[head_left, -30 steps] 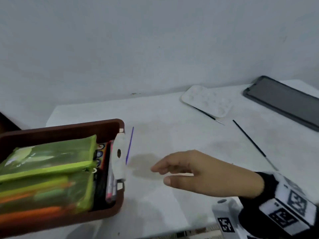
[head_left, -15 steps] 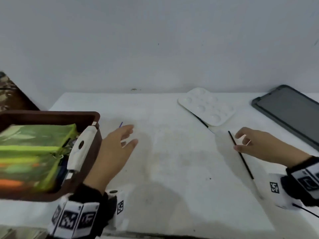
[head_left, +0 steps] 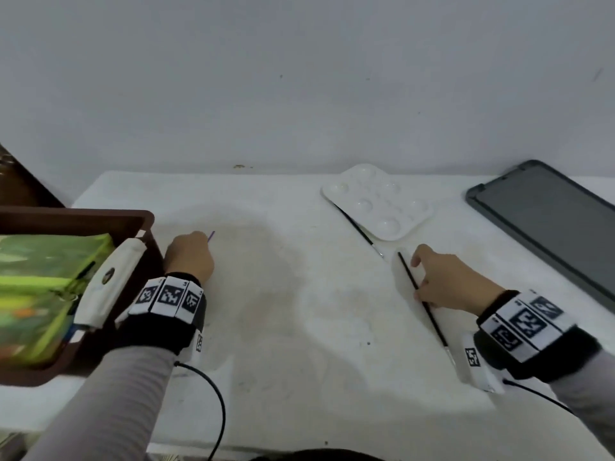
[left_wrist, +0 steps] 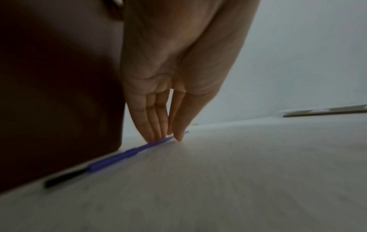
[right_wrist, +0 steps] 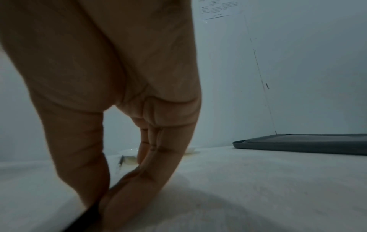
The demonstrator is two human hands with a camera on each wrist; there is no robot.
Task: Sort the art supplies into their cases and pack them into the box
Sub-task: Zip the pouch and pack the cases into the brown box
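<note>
**Two Brushes Being Picked Up, More Still Out**

The brown box point(head_left: 76, 217) sits at the left edge of the white counter point(head_left: 299, 327). Green cases point(head_left: 50, 261) are already packed inside it, with a white case point(head_left: 106, 284) leaning on its right wall. So a lot of the job looks done.

Some things are still out. The left hand point(head_left: 189, 257) is just beside the box, and its straight fingertips point(left_wrist: 157, 135) touch down on a thin purple brush point(left_wrist: 119, 155) that lies flat on the counter. This grip is not closed around the brush yet. The right hand point(head_left: 449, 284) is over on the right side. Its thumb and fingers pinch a thin black brush point(head_left: 419, 294), which still looks to be lying on the counter.

Another black brush point(head_left: 356, 227) lies next to the white paint palette point(head_left: 376, 201) at the back. Those still need packing, I think.

The counter is white with some faint gray smudges. A dark gray tray point(head_left: 549, 221) sits at the far right. The wall behind is plain and pale, with a paper stuck on it high up point(right_wrist: 216, 9).
</note>
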